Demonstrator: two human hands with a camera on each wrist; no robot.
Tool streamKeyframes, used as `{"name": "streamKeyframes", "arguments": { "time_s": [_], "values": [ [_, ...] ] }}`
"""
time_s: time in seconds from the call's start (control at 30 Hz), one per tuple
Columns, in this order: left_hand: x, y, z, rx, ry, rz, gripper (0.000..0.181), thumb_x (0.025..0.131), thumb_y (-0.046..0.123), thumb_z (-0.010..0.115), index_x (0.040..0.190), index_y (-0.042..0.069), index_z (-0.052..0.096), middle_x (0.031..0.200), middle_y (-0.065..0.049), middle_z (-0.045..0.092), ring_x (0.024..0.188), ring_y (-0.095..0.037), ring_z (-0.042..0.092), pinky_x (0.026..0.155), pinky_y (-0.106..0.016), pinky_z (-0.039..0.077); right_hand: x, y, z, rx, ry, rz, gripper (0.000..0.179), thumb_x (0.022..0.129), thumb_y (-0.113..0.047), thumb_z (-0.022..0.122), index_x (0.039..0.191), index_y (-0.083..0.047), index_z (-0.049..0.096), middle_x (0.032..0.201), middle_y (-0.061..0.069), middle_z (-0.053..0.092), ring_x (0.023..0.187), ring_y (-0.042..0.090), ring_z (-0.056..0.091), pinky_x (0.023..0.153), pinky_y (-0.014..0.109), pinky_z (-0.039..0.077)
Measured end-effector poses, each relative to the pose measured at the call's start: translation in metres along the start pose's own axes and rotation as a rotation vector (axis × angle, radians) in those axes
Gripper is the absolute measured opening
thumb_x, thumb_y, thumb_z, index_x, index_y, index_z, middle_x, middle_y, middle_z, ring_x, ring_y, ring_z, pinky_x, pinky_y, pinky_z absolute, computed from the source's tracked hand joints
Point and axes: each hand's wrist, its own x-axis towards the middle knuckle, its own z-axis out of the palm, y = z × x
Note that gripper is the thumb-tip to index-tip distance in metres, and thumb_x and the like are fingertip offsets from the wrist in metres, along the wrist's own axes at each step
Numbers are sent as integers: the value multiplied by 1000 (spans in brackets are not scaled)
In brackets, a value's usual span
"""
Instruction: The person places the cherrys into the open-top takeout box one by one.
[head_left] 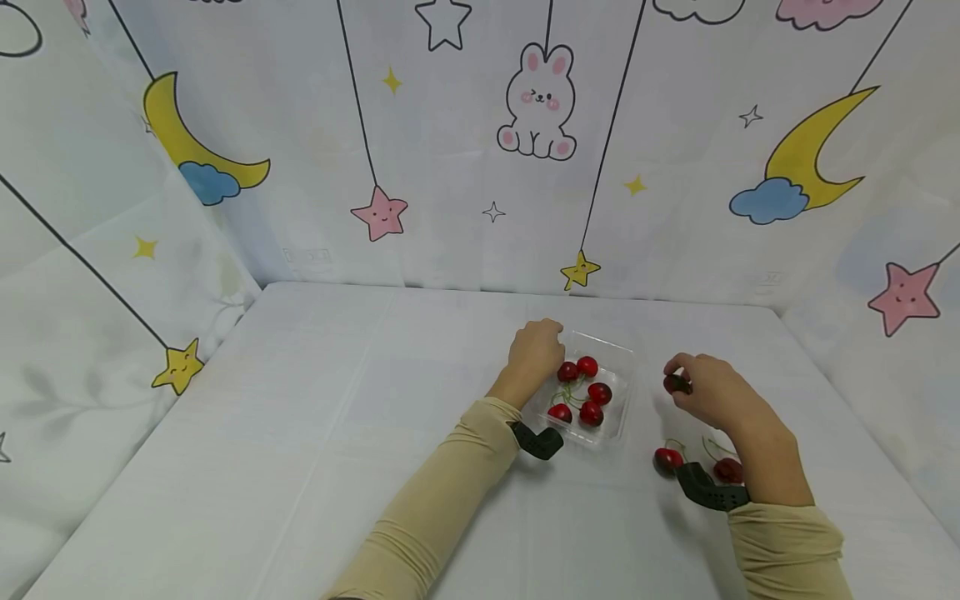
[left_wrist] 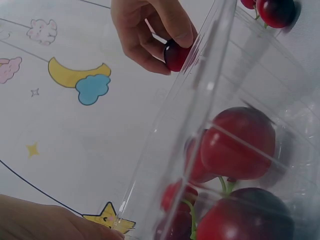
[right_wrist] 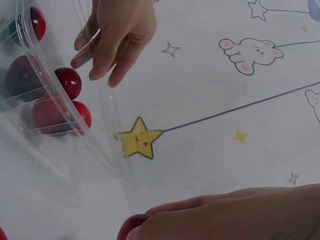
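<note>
In the head view, a clear plastic container [head_left: 617,429] holds several red cherries [head_left: 591,413] with green stems. My left hand [head_left: 537,348] is at its far left corner, fingers on both sides of the rim, as the right wrist view shows this hand [right_wrist: 125,35] from across the container. To the right of the container, my right hand [head_left: 716,390] pinches a dark red cherry [head_left: 677,383] above the table. The left wrist view shows that cherry [left_wrist: 175,56] between thumb and fingers, beyond the clear wall.
Two more cherries with stems, one [head_left: 667,460] in front of the right hand and another [head_left: 727,470] partly behind the wrist, lie on the white table [head_left: 300,433]. A patterned curtain [head_left: 465,150] stands behind the table and at its sides. Each wrist carries a dark camera mount [head_left: 708,490].
</note>
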Motion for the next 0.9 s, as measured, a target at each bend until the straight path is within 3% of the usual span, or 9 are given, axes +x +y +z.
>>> {"name": "streamKeyframes", "arguments": {
  "time_s": [0.73, 0.9],
  "values": [
    [-3, 2, -3, -9, -15, -7, 35, 93, 16, 56, 127, 13, 61, 123, -3, 66, 105, -20, 64, 83, -33, 55, -1, -2, -2, 29, 47, 30, 32, 85, -9, 63, 110, 8, 52, 98, 27, 61, 77, 27, 58, 61, 37, 53],
    [-3, 2, -3, -10, -11, -1, 35, 93, 15, 56, 127, 13, 61, 124, -3, 65, 103, -20, 65, 80, -32, 55, -1, -5, -3, 5, 71, 28, 36, 86, -10, 61, 116, 8, 53, 101, 29, 61, 80, 30, 58, 64, 40, 52]
  ]
}}
